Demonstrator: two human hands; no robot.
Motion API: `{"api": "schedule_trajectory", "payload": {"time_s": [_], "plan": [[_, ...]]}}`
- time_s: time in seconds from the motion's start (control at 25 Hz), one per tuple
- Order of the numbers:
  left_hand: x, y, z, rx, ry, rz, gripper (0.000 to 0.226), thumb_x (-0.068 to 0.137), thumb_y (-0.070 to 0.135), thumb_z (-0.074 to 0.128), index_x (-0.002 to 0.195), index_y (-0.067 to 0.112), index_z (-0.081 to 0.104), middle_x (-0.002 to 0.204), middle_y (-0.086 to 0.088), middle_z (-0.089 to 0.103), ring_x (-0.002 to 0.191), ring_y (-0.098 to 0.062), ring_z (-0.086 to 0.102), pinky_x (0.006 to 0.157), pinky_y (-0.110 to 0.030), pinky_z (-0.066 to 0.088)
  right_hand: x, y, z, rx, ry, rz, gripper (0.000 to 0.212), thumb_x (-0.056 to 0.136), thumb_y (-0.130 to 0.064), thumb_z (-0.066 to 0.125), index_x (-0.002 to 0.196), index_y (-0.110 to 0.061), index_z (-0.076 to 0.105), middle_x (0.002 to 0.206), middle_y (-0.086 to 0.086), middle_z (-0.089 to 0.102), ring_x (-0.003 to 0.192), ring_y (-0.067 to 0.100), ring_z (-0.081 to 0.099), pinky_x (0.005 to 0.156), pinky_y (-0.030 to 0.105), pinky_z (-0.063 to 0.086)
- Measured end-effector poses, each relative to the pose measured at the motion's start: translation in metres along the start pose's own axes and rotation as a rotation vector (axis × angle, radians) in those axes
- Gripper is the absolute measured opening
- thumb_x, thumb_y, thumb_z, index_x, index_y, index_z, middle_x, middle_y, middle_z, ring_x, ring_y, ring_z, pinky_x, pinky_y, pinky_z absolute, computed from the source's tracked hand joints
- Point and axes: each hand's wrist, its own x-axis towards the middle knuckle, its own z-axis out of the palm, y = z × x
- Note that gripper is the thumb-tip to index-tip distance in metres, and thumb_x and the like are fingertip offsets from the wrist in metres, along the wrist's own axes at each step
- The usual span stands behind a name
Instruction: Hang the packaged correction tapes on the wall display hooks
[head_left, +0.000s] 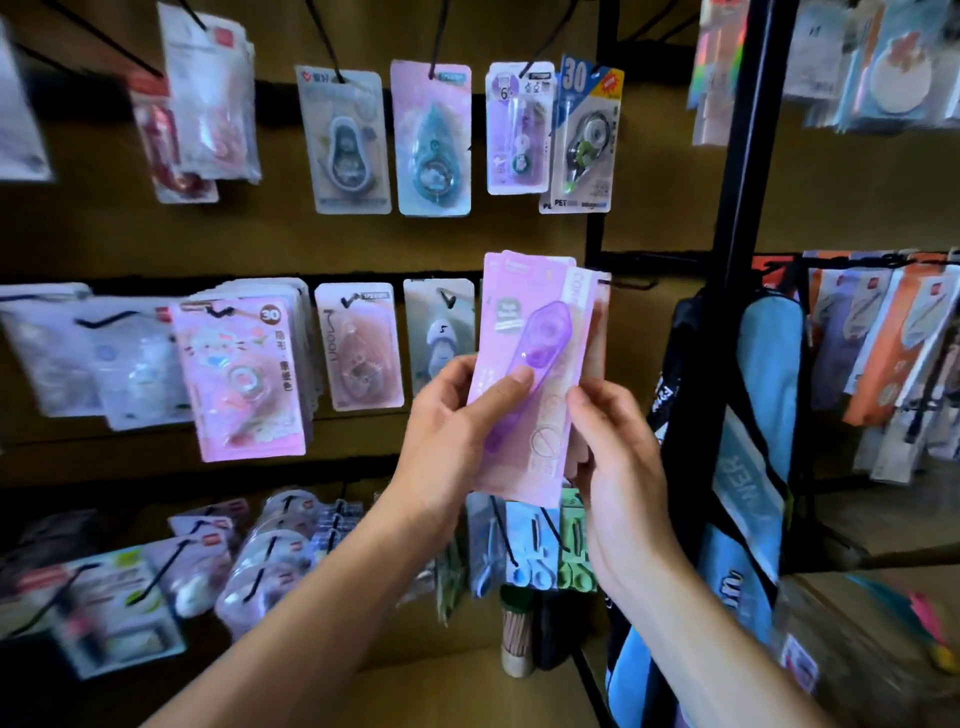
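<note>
I hold a small stack of packaged correction tapes (535, 332), pink-purple cards with a purple tape under clear plastic, upright in front of the wall display. My left hand (457, 431) grips the stack's left side, thumb across the front card. My right hand (618, 447) pinches the right edge with thumb and fingers. A bare black hook (626, 283) sticks out just right of the stack's top. The cards behind the front one are mostly hidden.
Other packaged tapes hang on hooks: a pink card (431, 137) and a blue "30" card (584, 135) above, a thick pink stack (244, 374) at left. A black rack post (743, 156) and a blue bag (748, 467) stand at right.
</note>
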Motion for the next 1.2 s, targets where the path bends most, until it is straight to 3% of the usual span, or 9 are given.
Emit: {"api": "schedule_trajectory", "payload": {"time_s": [0.08, 0.24, 0.44, 0.6, 0.68, 0.92, 1.04, 1.12, 1.2], "plan": [[-0.014, 0.014, -0.037, -0.018, 0.077, -0.004, 0.026, 0.086, 0.027, 0.067, 0.109, 0.014, 0.066, 0.102, -0.006, 0.076, 0.084, -0.023, 0.072, 0.07, -0.032, 0.06, -0.012, 0.013, 0.033, 0.043, -0.079, 0.044, 0.011, 0.097, -0.015, 0.053, 0.098, -0.01, 0.063, 0.092, 0.006, 0.073, 0.081, 0.014, 0.067, 0.072, 0.025, 0.053], [-0.048, 0.036, -0.111, 0.003, 0.253, 0.041, 0.029, 0.083, 0.033, 0.066, 0.106, 0.015, 0.069, 0.098, -0.006, 0.076, 0.085, -0.022, 0.07, 0.073, -0.037, 0.06, -0.041, 0.043, 0.1, -0.01, -0.212, 0.111, 0.015, 0.096, -0.006, 0.053, 0.094, -0.012, 0.066, 0.08, 0.0, 0.074, 0.07, 0.009, 0.066, 0.062, 0.021, 0.052], [-0.104, 0.054, -0.21, 0.134, 0.503, 0.159, 0.037, 0.08, 0.028, 0.075, 0.112, 0.011, 0.066, 0.098, -0.008, 0.076, 0.084, -0.02, 0.071, 0.073, -0.035, 0.059, -0.094, 0.095, 0.206, -0.109, -0.337, 0.189, 0.017, 0.094, -0.006, 0.057, 0.079, -0.007, 0.063, 0.072, 0.011, 0.061, 0.068, 0.018, 0.053, 0.062, 0.03, 0.044], [-0.13, 0.068, -0.275, 0.142, 0.644, 0.168, 0.039, 0.067, 0.013, 0.082, 0.104, 0.011, 0.068, 0.09, -0.008, 0.077, 0.075, -0.022, 0.072, 0.062, -0.031, 0.059, -0.129, 0.135, 0.27, -0.262, -0.318, 0.089, 0.012, 0.081, -0.032, 0.064, 0.085, -0.022, 0.057, 0.076, 0.002, 0.07, 0.071, 0.017, 0.065, 0.07, 0.038, 0.054], [-0.136, 0.077, -0.307, 0.098, 0.717, 0.173, 0.033, 0.07, 0.012, 0.078, 0.102, 0.011, 0.07, 0.092, -0.01, 0.077, 0.078, -0.022, 0.072, 0.069, -0.034, 0.06, -0.139, 0.149, 0.297, -0.208, -0.373, 0.125, 0.016, 0.085, -0.022, 0.066, 0.093, -0.025, 0.053, 0.083, 0.002, 0.073, 0.074, 0.015, 0.068, 0.073, 0.04, 0.056], [-0.139, 0.095, -0.381, 0.027, 0.703, 0.152, 0.039, 0.069, 0.012, 0.074, 0.107, 0.007, 0.069, 0.094, -0.011, 0.076, 0.077, -0.02, 0.073, 0.069, -0.032, 0.06, -0.128, 0.171, 0.356, -0.218, -0.733, 0.391, 0.031, 0.089, -0.011, 0.066, 0.118, -0.019, 0.062, 0.107, 0.006, 0.074, 0.1, 0.022, 0.071, 0.091, 0.043, 0.057], [-0.139, 0.098, -0.41, 0.045, 0.757, 0.164, 0.041, 0.068, 0.011, 0.076, 0.108, 0.005, 0.069, 0.092, -0.012, 0.076, 0.075, -0.021, 0.072, 0.071, -0.036, 0.061, -0.128, 0.186, 0.377, -0.155, -0.774, 0.441, 0.018, 0.094, -0.01, 0.059, 0.106, -0.021, 0.067, 0.104, 0.003, 0.075, 0.101, 0.02, 0.07, 0.092, 0.037, 0.056], [-0.145, 0.1, -0.424, 0.028, 0.801, 0.191, 0.046, 0.069, 0.011, 0.076, 0.113, 0.001, 0.068, 0.099, -0.015, 0.075, 0.08, -0.025, 0.071, 0.079, -0.041, 0.06, -0.132, 0.199, 0.389, -0.096, -0.749, 0.469, 0.022, 0.099, -0.012, 0.052, 0.092, -0.022, 0.07, 0.097, 0.001, 0.076, 0.1, 0.021, 0.07, 0.096, 0.041, 0.052], [-0.155, 0.099, -0.436, -0.012, 0.852, 0.205, 0.044, 0.072, 0.008, 0.074, 0.115, 0.002, 0.067, 0.102, -0.017, 0.075, 0.084, -0.028, 0.072, 0.08, -0.043, 0.06, -0.139, 0.214, 0.402, -0.122, -0.751, 0.45, 0.025, 0.1, -0.011, 0.048, 0.093, -0.02, 0.07, 0.1, 0.007, 0.076, 0.102, 0.028, 0.069, 0.098, 0.048, 0.05]]}}
